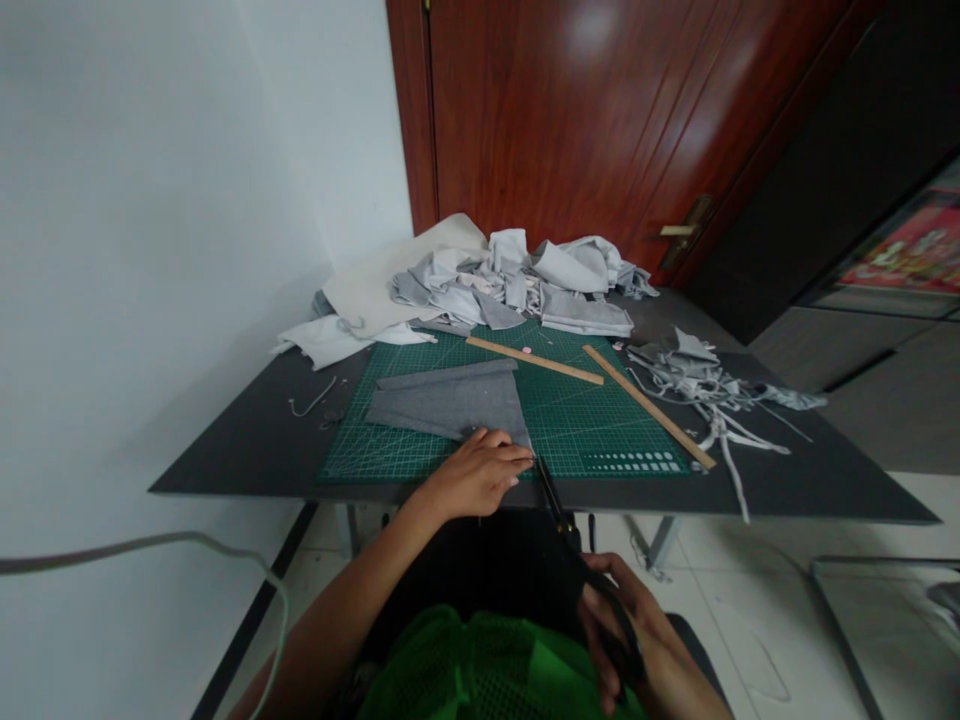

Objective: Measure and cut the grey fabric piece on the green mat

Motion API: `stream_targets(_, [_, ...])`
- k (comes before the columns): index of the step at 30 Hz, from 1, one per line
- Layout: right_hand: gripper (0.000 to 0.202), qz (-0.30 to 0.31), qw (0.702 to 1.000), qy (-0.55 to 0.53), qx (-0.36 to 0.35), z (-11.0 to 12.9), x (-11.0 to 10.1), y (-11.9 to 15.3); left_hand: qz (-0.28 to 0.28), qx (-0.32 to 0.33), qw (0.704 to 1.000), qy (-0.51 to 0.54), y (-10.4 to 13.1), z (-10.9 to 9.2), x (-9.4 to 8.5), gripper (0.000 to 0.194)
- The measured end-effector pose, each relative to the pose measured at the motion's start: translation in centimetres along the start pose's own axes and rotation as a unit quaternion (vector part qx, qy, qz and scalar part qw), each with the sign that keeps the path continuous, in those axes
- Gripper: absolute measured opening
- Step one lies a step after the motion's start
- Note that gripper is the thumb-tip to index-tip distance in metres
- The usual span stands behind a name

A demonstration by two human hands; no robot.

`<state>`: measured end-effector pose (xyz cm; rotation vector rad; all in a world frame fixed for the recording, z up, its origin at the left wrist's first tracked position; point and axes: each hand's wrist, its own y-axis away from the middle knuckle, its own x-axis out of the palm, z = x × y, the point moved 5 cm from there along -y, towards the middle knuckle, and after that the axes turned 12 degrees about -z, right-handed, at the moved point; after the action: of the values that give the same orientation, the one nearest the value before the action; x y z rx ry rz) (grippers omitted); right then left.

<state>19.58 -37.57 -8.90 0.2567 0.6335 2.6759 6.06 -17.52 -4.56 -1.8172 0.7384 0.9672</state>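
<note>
Filling the background, a red-brown door (540, 120) is seen beyond a dark table (810, 475). Along the table's far side, a loose pile of white and grey fabric (502, 275) is heaped. In front of it a green cutting mat (555, 400) is spread, and its far edge is partly covered by the pile. To the right of the mat, a tangle of grey scraps (697, 375) is scattered. On the mat's left half a grey cloth (454, 395) is laid out. The cloth's near right corner is covered by the left hand (487, 470), with the fingers bent; whether the edge is pinched or only pressed cannot be told. Below the table edge, black scissors (559, 515) are gripped at the handles by the right hand (652, 630), and their tips are brought to that corner. Two wooden rulers (649, 407) are set down at angles, near a small pink piece (526, 350).
</note>
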Motion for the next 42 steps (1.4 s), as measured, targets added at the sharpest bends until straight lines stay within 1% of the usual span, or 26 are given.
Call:
stream_targets(2, [0.074,0.007,1.0,0.013,-0.007,-0.2,0.2,-0.1,0.005,0.01,1.0,-0.007,0.0,0.0,0.2,0.042])
stream_targets(7, [0.075,0.003,0.999,0.034,-0.019,-0.1,0.4,-0.1,0.027,0.039,0.998,-0.038,0.1,0.1,0.7,0.035])
stream_targets(11, [0.071,0.002,0.999,0.041,-0.019,0.2,0.7,0.2,0.03,0.06,0.997,-0.048,0.1,0.0,0.8,0.033])
stream_targets(18, [0.071,-0.015,0.999,0.028,-0.02,-0.2,1.3,0.4,0.017,0.056,0.998,-0.017,0.0,-0.1,0.5,0.031])
stream_targets(22, [0.078,-0.038,0.999,0.037,-0.013,-0.8,0.9,0.2,0.009,0.049,0.999,-0.007,0.0,-0.2,0.5,0.03])
stream_targets(26, [0.078,-0.028,0.998,0.049,-0.005,-1.1,0.6,0.1,0.01,0.049,0.999,-0.006,0.1,-0.1,0.6,0.029])
stream_targets(29, [0.078,-0.042,0.998,0.047,-0.005,-0.8,0.5,0.2,0.011,0.052,0.999,-0.005,0.1,-0.1,0.6,0.028])
stream_targets(33, [0.078,-0.039,0.998,0.042,0.004,0.1,1.0,1.0,0.007,0.051,0.999,0.005,0.1,-0.1,0.6,0.027])
stream_targets(36, [0.078,-0.056,0.998,0.032,0.001,0.7,1.2,1.6,0.002,0.05,0.999,0.012,0.1,0.0,0.5,0.027])
stream_targets(42, [0.083,-0.059,0.998,0.028,0.003,0.6,1.6,1.8,-0.001,0.052,0.999,0.013,0.1,0.0,0.5,0.03])
